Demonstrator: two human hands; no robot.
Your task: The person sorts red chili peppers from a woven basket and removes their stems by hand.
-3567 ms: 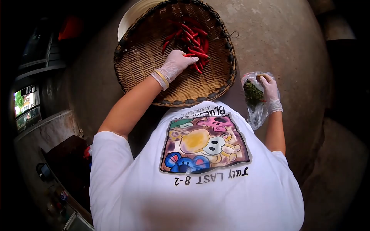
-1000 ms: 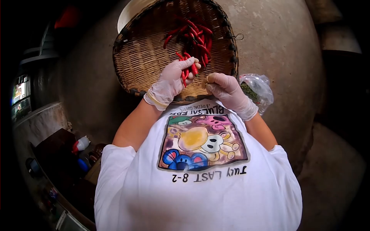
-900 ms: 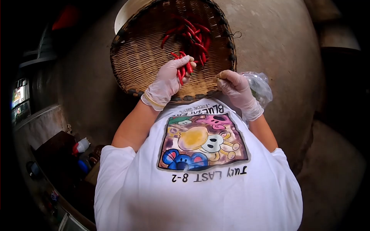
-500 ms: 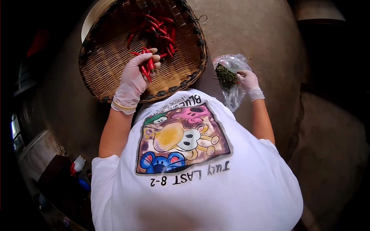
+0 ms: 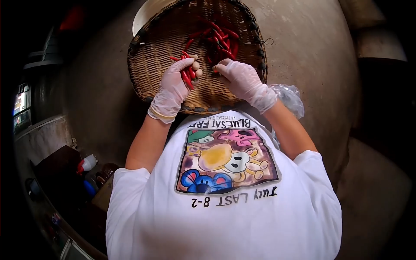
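Note:
A few red chili peppers (image 5: 188,75) are gripped in my gloved left hand (image 5: 177,82), above the near left part of the round woven basket (image 5: 151,69). My gloved right hand (image 5: 242,82) is over the basket's near right side, its fingertips pinched together close to a red pepper; whether they grip it is hard to tell. More red chili peppers (image 5: 223,41) lie in a pile towards the far right inside the basket. Beside the basket, partly behind my right wrist, is a clear plastic bag (image 5: 291,99); its contents are mostly hidden.
A pale round container rim (image 5: 143,19) shows behind the basket at the upper left. A wire loop (image 5: 269,41) sticks out from the basket's right edge. Dark furniture with a white and red object (image 5: 89,163) and a blue one (image 5: 89,188) stands at the lower left.
My right hand has moved from the plastic bag to over the basket, near the pepper pile. My left hand still holds its peppers. The whole view has shifted, with the basket now further right.

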